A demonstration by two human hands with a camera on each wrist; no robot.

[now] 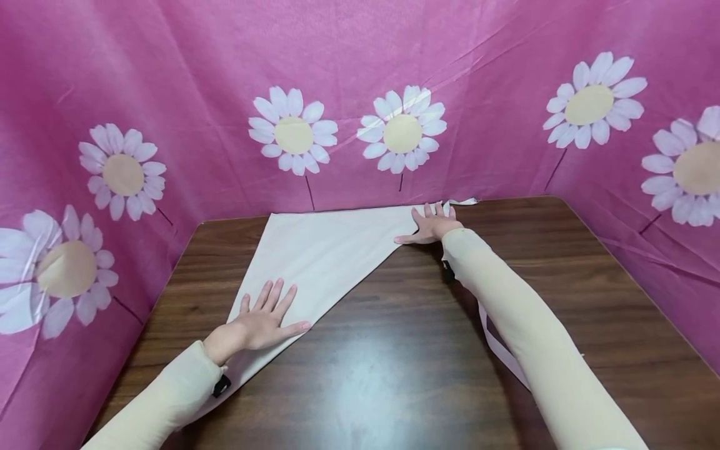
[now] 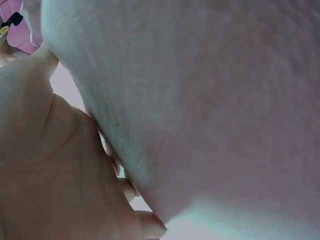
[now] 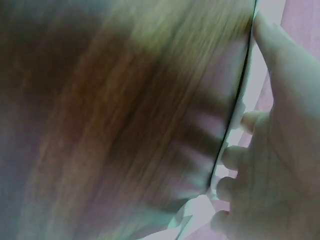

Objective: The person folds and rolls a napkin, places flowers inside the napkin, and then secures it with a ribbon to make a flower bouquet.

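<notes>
A white cloth (image 1: pixel 323 256) lies on the brown wooden table, its near edge running slantwise from lower left to upper right. My left hand (image 1: pixel 259 326) rests palm down on the cloth's lower left part, fingers spread and thumb along the slanted edge. At the far right corner of the cloth, my right hand (image 1: pixel 430 226) lies with fingers stretched out and spread. A narrow white strip (image 1: pixel 465 202) sticks out past its fingertips. In the left wrist view the pale cloth (image 2: pixel 200 115) fills most of the picture. The right wrist view is partly blurred.
The wooden table (image 1: pixel 382 350) reaches back to a pink curtain (image 1: pixel 349 44) printed with white daisies, which also hangs at both sides. A pale band (image 1: pixel 497 350) lies on the table, partly hidden beneath my right forearm.
</notes>
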